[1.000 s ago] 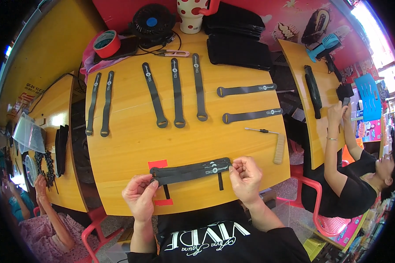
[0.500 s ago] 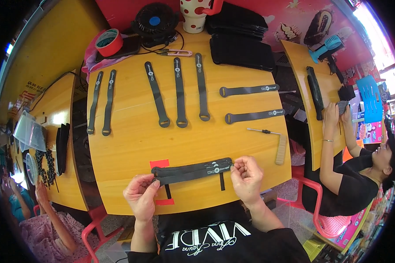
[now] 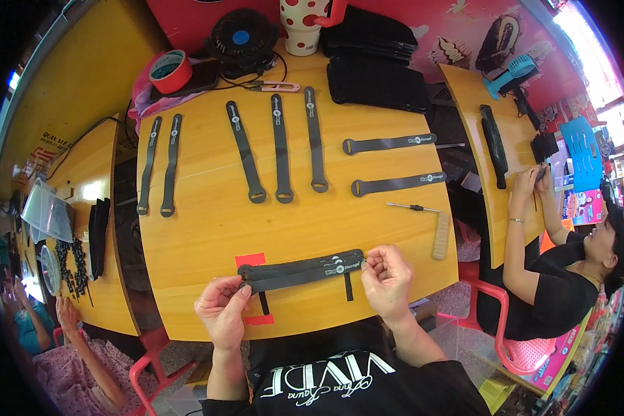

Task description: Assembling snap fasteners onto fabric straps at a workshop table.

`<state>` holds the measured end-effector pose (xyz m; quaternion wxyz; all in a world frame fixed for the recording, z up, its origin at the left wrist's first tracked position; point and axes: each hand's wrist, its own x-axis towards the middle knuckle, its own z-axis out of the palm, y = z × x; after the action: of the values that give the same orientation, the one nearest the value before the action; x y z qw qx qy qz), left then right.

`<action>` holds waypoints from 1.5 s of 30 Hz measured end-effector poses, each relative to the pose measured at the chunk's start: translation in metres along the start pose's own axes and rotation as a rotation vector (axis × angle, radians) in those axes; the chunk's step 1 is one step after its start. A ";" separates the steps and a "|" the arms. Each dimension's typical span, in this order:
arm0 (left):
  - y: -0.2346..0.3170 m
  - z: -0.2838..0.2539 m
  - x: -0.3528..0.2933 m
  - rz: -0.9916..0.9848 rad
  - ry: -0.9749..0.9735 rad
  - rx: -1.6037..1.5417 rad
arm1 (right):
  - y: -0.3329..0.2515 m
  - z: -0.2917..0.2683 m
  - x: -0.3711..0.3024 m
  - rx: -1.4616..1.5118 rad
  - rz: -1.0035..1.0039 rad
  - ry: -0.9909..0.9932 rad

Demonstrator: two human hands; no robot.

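A small stack of dark grey hook-and-loop straps point(image 3: 295, 274) lies crosswise near the front edge of the wooden table point(image 3: 208, 236). The straps overlap, with slotted ends toward the left. My left hand point(image 3: 223, 305) pinches the left end of the front strap between thumb and fingers. At the other end, my right hand point(image 3: 387, 281) is closed in a pinch at the strap's tip. Red tape point(image 3: 250, 259) and a black tape strip point(image 3: 349, 286) mark the tabletop around the stack.
More straps point(image 3: 283, 149) are spread over the table, some upright, two crosswise point(image 3: 399, 182). A hook tool point(image 3: 414, 207) and a ribbed beige strip point(image 3: 440, 236) lie at right. Behind stand a fan point(image 3: 243, 38), a tape roll point(image 3: 170, 72), snips point(image 3: 277, 87) and black pouches point(image 3: 378, 83). Co-workers sit either side.
My hands keep their pinch on the strap ends with hardly any movement. The view has shifted slightly. At right, the co-worker's hands have moved a little on a dark item.
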<state>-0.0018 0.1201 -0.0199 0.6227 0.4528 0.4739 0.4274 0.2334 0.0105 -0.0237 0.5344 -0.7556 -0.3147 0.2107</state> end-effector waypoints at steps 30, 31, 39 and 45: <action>0.003 0.007 -0.009 0.018 0.089 0.128 | -0.001 0.003 0.001 -0.039 0.010 0.005; 0.000 0.006 -0.009 0.051 0.101 0.176 | 0.000 0.004 0.002 -0.045 0.016 0.027; 0.000 0.010 -0.004 0.053 0.088 0.286 | 0.002 0.002 0.001 -0.028 0.004 0.050; 0.001 0.008 -0.001 0.090 0.085 0.395 | 0.001 0.000 0.000 0.002 0.030 0.011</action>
<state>0.0060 0.1180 -0.0172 0.4814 0.5683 0.5538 0.3723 0.2332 0.0102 -0.0246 0.5335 -0.7610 -0.3001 0.2149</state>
